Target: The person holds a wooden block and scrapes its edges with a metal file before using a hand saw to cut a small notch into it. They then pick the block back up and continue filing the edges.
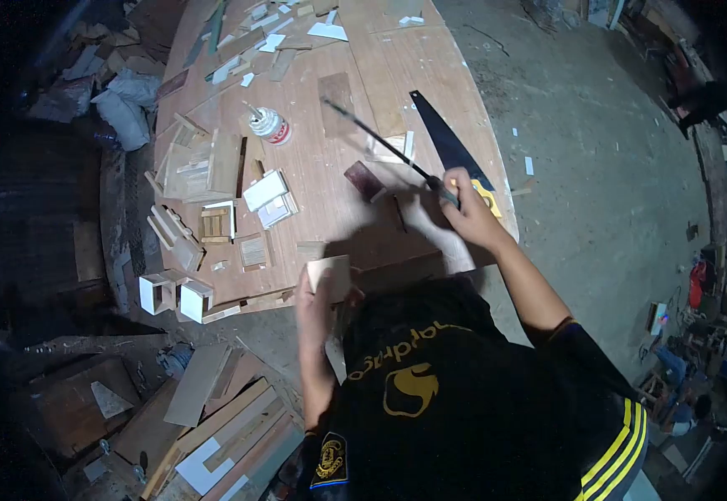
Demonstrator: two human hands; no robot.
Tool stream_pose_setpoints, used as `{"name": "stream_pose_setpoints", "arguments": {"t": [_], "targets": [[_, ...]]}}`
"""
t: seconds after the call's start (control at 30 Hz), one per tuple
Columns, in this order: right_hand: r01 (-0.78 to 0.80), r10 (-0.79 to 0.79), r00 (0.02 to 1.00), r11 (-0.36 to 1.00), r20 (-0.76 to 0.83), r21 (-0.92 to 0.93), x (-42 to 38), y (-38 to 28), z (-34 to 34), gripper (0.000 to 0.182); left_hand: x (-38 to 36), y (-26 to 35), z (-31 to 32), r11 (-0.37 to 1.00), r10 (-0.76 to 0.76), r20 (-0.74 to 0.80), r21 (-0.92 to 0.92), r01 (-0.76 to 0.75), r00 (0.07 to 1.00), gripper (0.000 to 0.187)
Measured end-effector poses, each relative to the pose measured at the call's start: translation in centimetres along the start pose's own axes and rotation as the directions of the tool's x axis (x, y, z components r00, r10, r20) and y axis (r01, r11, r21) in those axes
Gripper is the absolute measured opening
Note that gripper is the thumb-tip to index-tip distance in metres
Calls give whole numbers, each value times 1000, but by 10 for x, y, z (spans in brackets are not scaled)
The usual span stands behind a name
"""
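Note:
My left hand is wrapped round a small pale wooden piece with a flat, light top, held over the near table edge. My right hand is closed on the dark grip of a long thin black tool, its shaft slanting away to the upper left over the table. Its exact kind cannot be made out. Just beyond my right hand lies a handsaw with a black blade and yellow handle. A dark reddish-brown block sits on the tabletop between my hands.
The wooden table bears a white glue jar holding a stick, a wooden box, white-faced blocks and small frames. Scraps lie at its far end. White-ended boxes stand at the near left corner; boards lie below.

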State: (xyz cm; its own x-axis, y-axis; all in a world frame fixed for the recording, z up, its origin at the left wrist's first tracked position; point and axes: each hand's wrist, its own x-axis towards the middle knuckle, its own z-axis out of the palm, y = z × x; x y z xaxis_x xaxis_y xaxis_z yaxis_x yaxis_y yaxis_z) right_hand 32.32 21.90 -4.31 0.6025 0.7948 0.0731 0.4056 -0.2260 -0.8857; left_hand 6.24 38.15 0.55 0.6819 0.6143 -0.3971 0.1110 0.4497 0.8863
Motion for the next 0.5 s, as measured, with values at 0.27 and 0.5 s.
{"name": "stream_pose_setpoints", "arguments": {"t": [0.27,0.5], "targets": [[95,-93,993,995,-66,37,-54,-70,-4,30,1,45,38,996,-84,322,4,87,943,38],[263,-266,962,963,-56,-66,-73,-135,-6,22,-9,77,35,986,-164,307,28,164,937,30]]}}
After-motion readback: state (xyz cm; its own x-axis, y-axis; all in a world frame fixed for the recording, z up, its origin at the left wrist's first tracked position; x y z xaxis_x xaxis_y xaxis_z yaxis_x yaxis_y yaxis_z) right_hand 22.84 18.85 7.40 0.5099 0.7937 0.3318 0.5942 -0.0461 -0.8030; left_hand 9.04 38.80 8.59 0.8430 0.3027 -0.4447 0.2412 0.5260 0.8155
